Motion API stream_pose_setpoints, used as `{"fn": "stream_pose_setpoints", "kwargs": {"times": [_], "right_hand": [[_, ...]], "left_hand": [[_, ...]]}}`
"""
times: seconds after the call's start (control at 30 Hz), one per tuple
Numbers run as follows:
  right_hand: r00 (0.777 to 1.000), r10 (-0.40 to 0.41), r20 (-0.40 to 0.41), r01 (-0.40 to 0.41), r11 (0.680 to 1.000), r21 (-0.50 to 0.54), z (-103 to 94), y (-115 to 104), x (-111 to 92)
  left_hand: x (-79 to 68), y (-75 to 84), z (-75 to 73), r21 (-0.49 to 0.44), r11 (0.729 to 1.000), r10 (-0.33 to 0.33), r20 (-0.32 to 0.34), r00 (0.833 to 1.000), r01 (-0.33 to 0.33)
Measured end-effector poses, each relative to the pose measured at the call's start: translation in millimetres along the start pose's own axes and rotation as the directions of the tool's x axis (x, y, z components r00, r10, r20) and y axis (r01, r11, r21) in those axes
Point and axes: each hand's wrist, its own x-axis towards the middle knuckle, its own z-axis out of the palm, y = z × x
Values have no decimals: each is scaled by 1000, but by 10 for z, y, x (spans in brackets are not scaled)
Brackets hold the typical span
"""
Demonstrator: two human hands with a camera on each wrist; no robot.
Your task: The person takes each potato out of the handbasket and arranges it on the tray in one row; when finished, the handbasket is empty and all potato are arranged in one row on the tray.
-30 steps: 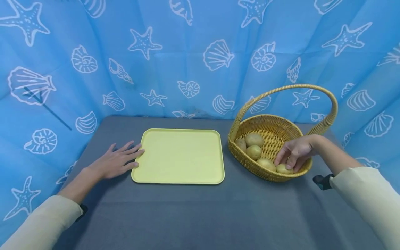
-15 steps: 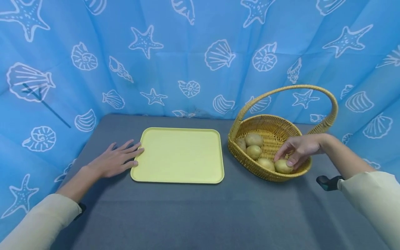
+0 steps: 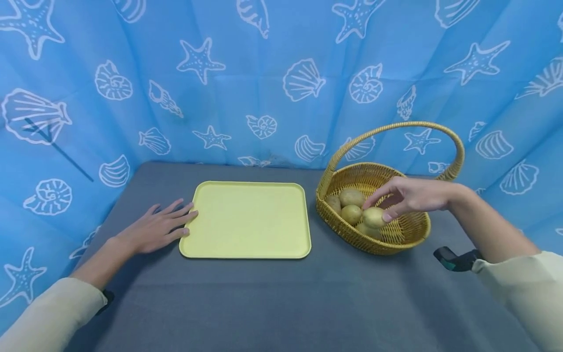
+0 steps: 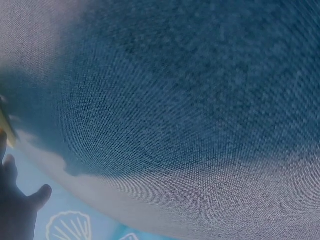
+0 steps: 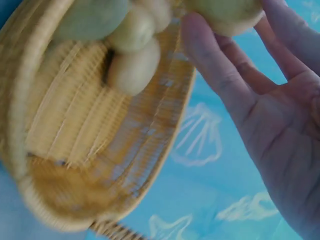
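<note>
From my end, I am watching the right hand (image 3: 411, 195) holding one potato (image 3: 373, 218); its fingers are grasping it, pinched between thumb and fingertips. The head camera is showing that potato over the one wicker basket (image 3: 340, 227), partly covering another beneath it. The other four potatoes (image 3: 351, 215) are lying inside the basket, grouped toward its left, so I am counting five altogether. One arched handle (image 3: 400, 125) is rising over the basket.

The left hand (image 3: 154, 230) is gripping nothing: its fingers are spreading out, relaxed, and touching the left edge of one yellow rectangular tray (image 3: 246, 220). The tray and basket are sitting apart, side by side, on the grey counter (image 3: 264, 303).

Behind them, I am seeing blue cloth (image 3: 259, 83) printed with white shells and starfish. Two pale sleeves (image 3: 53, 313) are showing, one on each arm.
</note>
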Motion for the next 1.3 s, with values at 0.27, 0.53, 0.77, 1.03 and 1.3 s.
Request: {"fn": "stream_pose_setpoints", "kwargs": {"times": [0.27, 0.53, 0.77, 1.03, 1.3], "right_hand": [[985, -162, -52, 159, 985, -68, 201, -389, 301], [973, -197, -119, 200, 980, 9, 473, -674, 770], [948, -259, -183, 280, 955, 100, 780, -726, 1262], [920, -296, -255, 333, 935, 117, 1206, -743, 1866], [919, -278, -281, 312, 946, 86, 1506, -804, 2262]], "left_hand": [[-10, 16, -25, 3, 1000, 5, 6, 1000, -5], [-11, 15, -28, 5, 1000, 11, -1, 1000, -11], [-11, 11, -19, -10, 1000, 9, 2, 1000, -9], [-22, 0, -8, -15, 1000, 12, -3, 1000, -12], [-20, 14, -16, -14, 1000, -5, 0, 1000, 5]]}}
